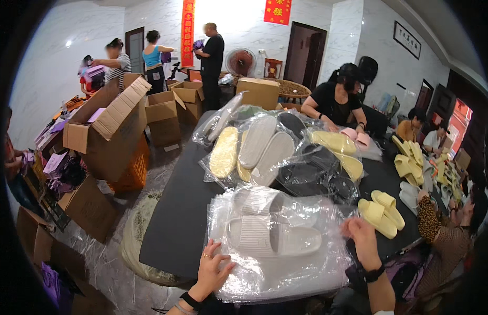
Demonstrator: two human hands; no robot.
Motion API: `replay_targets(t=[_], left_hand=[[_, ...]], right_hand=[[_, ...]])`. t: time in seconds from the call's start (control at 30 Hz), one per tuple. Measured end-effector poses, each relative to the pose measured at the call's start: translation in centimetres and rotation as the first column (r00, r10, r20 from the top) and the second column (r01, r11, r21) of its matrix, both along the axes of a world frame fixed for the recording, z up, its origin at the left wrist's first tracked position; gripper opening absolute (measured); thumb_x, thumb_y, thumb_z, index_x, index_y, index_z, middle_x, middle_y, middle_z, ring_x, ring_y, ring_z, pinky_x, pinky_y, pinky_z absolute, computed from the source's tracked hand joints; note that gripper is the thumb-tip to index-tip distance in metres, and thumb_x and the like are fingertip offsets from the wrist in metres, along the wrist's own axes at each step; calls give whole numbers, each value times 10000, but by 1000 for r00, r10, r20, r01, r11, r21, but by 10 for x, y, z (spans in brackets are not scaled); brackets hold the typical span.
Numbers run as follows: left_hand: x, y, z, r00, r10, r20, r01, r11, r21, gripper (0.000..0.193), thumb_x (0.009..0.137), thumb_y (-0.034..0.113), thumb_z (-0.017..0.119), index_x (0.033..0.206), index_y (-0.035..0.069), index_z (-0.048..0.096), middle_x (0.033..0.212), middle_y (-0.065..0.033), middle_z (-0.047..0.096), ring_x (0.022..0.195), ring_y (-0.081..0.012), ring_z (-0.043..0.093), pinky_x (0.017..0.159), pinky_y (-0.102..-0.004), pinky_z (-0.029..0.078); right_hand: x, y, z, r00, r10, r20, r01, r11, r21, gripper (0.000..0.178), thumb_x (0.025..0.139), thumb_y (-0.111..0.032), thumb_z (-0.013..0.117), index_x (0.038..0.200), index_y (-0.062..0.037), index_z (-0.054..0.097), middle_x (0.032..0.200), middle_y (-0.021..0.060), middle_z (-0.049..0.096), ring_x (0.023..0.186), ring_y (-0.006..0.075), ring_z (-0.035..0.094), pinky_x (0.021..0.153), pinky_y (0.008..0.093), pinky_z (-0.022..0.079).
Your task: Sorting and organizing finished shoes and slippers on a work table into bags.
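A pair of pale grey slide slippers (252, 236) lies in a clear plastic bag (307, 268) at the table's near edge, one slipper beyond the other, toes to the left. My left hand (215, 268) rests at the bag's left edge, fingers apart and nothing gripped in them. My right hand (362, 239) is raised by the bag's right edge. Its fingers are bent and smeared by motion, so I cannot see whether they pinch the plastic. Just beyond that hand stand loose yellow slippers (381, 214).
Bagged grey slippers (266, 149), yellow and black ones pile up beyond on the black table (175, 220). Across it, a person in black (338, 100) handles pink slippers (355, 136). Other people work at the right. Cardboard boxes (110, 131) and an orange crate (131, 170) stand left.
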State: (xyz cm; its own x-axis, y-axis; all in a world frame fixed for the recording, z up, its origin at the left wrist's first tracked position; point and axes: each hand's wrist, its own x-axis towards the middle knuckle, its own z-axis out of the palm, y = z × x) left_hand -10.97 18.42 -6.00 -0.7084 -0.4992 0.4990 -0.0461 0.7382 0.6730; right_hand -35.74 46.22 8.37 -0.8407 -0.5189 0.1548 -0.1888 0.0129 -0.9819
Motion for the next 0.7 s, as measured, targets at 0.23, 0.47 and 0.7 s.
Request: replay_targets(t=[0.23,0.47,0.7], left_hand=[[1,3,2,1000,26,-16,-27,999,-43,186,707,185,769,765,59,644,1229,-162,528,1270,-419,381,1032,-501,312],[7,2,-10,997,32,-75,-38,997,-71,172,757,118,692,720,58,536,1189,-112,552,1264,-359,417,1050,-532,273],[14,1,-15,961,19,-276,-4,999,54,112,857,121,515,760,66,502,891,-101,635,1162,-360,518,1052,-522,256]], right_hand=[[-36,-5,-15,968,-151,200,201,944,-263,197,953,-244,525,979,-54,575,766,-37,531,615,54,470,543,199,380],[-33,32,-25,812,22,583,-107,988,111,729,901,-678,250,718,-58,586,641,73,599,510,139,528,480,241,390],[-39,14,-25,669,46,741,-341,906,251,903,874,-719,103,851,3,646,752,127,662,409,70,422,368,182,327]])
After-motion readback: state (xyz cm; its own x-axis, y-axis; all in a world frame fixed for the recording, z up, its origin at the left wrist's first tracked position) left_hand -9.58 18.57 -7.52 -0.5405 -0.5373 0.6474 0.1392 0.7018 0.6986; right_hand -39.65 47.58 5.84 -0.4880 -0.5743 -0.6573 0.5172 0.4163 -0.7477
